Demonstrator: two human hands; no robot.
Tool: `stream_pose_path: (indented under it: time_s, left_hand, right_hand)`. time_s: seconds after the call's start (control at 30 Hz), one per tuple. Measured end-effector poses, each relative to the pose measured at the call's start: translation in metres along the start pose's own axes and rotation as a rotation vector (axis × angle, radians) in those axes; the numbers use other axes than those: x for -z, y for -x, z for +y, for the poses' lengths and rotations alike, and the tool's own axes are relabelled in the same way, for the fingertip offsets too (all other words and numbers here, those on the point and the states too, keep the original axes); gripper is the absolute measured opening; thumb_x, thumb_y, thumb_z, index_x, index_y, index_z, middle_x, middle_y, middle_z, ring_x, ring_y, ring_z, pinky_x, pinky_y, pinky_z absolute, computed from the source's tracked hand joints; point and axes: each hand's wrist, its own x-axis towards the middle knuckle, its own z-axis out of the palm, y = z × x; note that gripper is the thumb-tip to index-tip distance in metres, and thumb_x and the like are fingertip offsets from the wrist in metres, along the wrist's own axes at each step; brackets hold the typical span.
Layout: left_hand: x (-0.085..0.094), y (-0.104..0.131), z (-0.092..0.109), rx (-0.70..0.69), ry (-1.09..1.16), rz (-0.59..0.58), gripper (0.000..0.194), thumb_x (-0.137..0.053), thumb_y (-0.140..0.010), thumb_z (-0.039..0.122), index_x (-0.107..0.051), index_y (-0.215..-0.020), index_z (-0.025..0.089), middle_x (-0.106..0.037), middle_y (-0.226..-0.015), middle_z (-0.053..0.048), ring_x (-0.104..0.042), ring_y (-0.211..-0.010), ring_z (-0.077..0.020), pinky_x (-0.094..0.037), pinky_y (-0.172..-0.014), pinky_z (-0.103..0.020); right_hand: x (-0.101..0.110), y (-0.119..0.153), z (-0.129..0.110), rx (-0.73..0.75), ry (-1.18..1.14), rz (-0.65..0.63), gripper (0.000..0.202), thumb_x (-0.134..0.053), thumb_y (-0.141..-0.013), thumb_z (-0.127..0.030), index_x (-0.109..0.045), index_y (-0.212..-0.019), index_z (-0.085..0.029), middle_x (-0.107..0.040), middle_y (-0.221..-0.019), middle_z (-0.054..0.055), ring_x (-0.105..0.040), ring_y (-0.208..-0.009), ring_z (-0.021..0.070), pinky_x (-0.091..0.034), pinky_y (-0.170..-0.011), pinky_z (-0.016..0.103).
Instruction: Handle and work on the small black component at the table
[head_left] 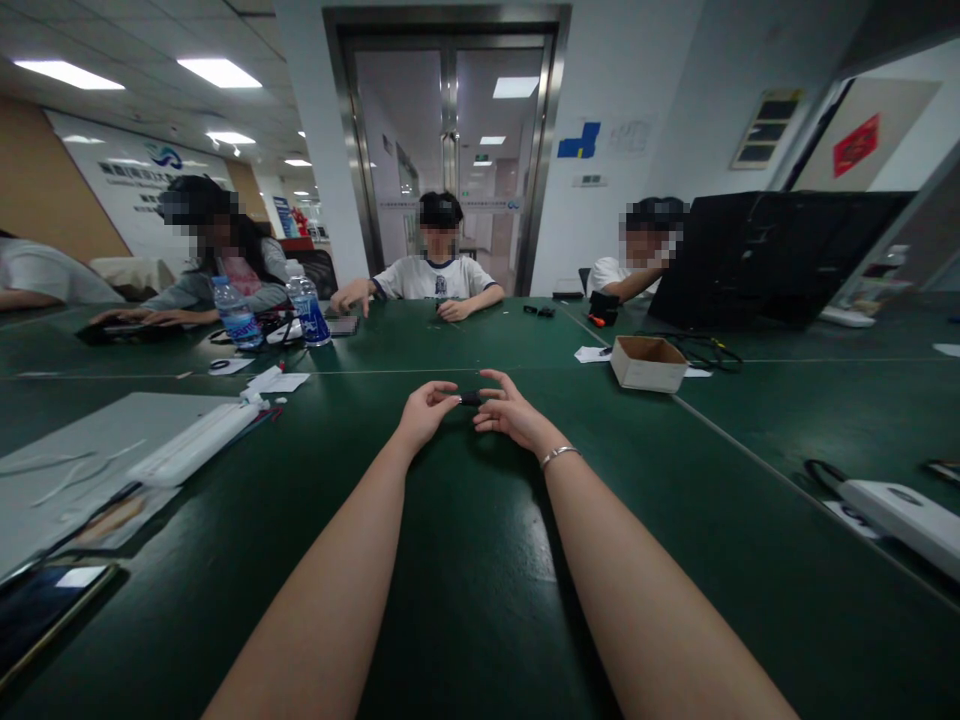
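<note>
A small black stick with a shiny metal end (470, 398), which looks like a USB flash drive, is held level just above the green table (465, 560). My left hand (427, 412) pinches its metal end between thumb and fingertips. At the other end is my right hand (517, 415), fingers spread and curved around the black part. One fingertip seems to touch it, though I cannot make out a firm grip. A silver bracelet (560, 455) circles my right wrist.
Left are a phone (52, 610), a white power strip (191, 445) and two water bottles (309, 308). Ahead right stand an open cardboard box (648, 365), cables and a large black monitor (780, 260). A white device (907, 515) lies far right. Several people sit around the table.
</note>
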Motion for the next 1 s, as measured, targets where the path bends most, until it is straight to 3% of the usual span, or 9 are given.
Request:
stream_pose_path:
  time_s: [0.13, 0.3, 0.43, 0.53, 0.6, 0.7, 0.77, 0.9, 1.0]
  left_hand:
    - [-0.0002, 0.0005, 0.0015, 0.001, 0.001, -0.009, 0.04, -0.075, -0.067, 0.037, -0.066, -0.098, 0.014, -0.064, -0.075, -0.003, -0.058, -0.071, -0.0156, -0.044, -0.064, -0.027]
    - [0.0, 0.0008, 0.0013, 0.003, -0.002, -0.006, 0.037, -0.073, -0.069, 0.034, -0.066, -0.1, 0.015, -0.064, -0.076, -0.004, -0.058, -0.072, -0.0155, -0.045, -0.065, -0.026]
    - [-0.0002, -0.0002, 0.0002, 0.01, -0.025, -0.007, 0.038, -0.073, -0.068, 0.036, -0.066, -0.1, 0.015, -0.063, -0.074, -0.003, -0.056, -0.069, -0.0151, -0.043, -0.062, -0.026]
    - [-0.0002, -0.0007, -0.0002, 0.015, -0.012, 0.01, 0.04, -0.073, -0.067, 0.038, -0.066, -0.1, 0.015, -0.062, -0.074, -0.003, -0.055, -0.067, -0.0145, -0.043, -0.063, -0.026]
    - [-0.0005, -0.0006, -0.0004, 0.012, -0.006, 0.008, 0.04, -0.073, -0.067, 0.039, -0.066, -0.099, 0.015, -0.061, -0.072, -0.002, -0.054, -0.066, -0.0143, -0.043, -0.063, -0.026]
    - [-0.001, 0.0001, -0.0005, 0.0, -0.014, -0.008, 0.037, -0.071, -0.069, 0.036, -0.066, -0.099, 0.015, -0.06, -0.07, -0.001, -0.054, -0.066, -0.0141, -0.043, -0.063, -0.026]
    - [-0.001, 0.0005, -0.0002, -0.002, -0.016, -0.009, 0.036, -0.071, -0.07, 0.035, -0.066, -0.099, 0.015, -0.061, -0.071, -0.002, -0.054, -0.066, -0.014, -0.043, -0.063, -0.026]
    - [-0.001, 0.0009, 0.0007, 0.003, -0.018, -0.001, 0.036, -0.072, -0.069, 0.035, -0.066, -0.098, 0.015, -0.061, -0.072, -0.002, -0.054, -0.066, -0.0142, -0.043, -0.064, -0.026]
    - [-0.0014, 0.001, 0.001, -0.003, -0.021, -0.005, 0.034, -0.072, -0.07, 0.034, -0.067, -0.098, 0.015, -0.061, -0.071, -0.002, -0.054, -0.067, -0.0145, -0.043, -0.064, -0.026]
  right_hand:
    - [-0.0011, -0.0001, -0.0001, -0.056, 0.065, 0.04, 0.033, -0.06, -0.089, -0.021, -0.048, -0.12, -0.018, -0.062, -0.081, 0.003, -0.061, -0.049, 0.01, -0.054, -0.046, 0.02]
    - [-0.0018, 0.0012, -0.0008, 0.004, 0.018, -0.024, 0.058, -0.07, -0.076, -0.004, -0.049, -0.125, -0.026, -0.062, -0.102, 0.003, -0.066, -0.06, 0.0108, -0.059, -0.056, 0.023]
    - [-0.0003, 0.0005, 0.0005, -0.045, 0.034, 0.03, 0.028, -0.059, -0.091, -0.02, -0.052, -0.118, -0.016, -0.064, -0.081, 0.004, -0.063, -0.051, 0.0109, -0.057, -0.05, 0.021]
    - [0.0016, 0.0001, 0.0008, -0.004, 0.007, -0.01, 0.042, -0.062, -0.082, -0.007, -0.052, -0.119, -0.023, -0.064, -0.092, 0.002, -0.064, -0.054, 0.0096, -0.058, -0.054, 0.023]
    - [0.002, -0.0002, 0.0006, -0.008, -0.038, -0.015, 0.048, -0.065, -0.08, -0.008, -0.05, -0.122, -0.026, -0.062, -0.097, 0.001, -0.066, -0.058, 0.0108, -0.06, -0.06, 0.026]
    - [0.0003, -0.001, 0.0008, -0.057, -0.018, 0.043, 0.028, -0.06, -0.09, -0.023, -0.051, -0.117, -0.018, -0.062, -0.086, 0.005, -0.066, -0.054, 0.013, -0.059, -0.055, 0.026]
    - [-0.0011, -0.0012, 0.0011, -0.055, 0.019, 0.047, 0.022, -0.058, -0.092, -0.02, -0.054, -0.113, -0.016, -0.063, -0.087, 0.007, -0.064, -0.051, 0.0115, -0.058, -0.051, 0.024]
    - [-0.0013, -0.0008, 0.0013, -0.01, -0.011, -0.015, 0.047, -0.065, -0.081, -0.004, -0.05, -0.122, -0.021, -0.063, -0.101, 0.005, -0.066, -0.057, 0.0103, -0.061, -0.06, 0.025]
    - [-0.0009, -0.0008, 0.0013, -0.054, -0.001, 0.027, 0.036, -0.061, -0.09, -0.018, -0.048, -0.124, -0.017, -0.064, -0.088, 0.006, -0.066, -0.054, 0.013, -0.06, -0.056, 0.027]
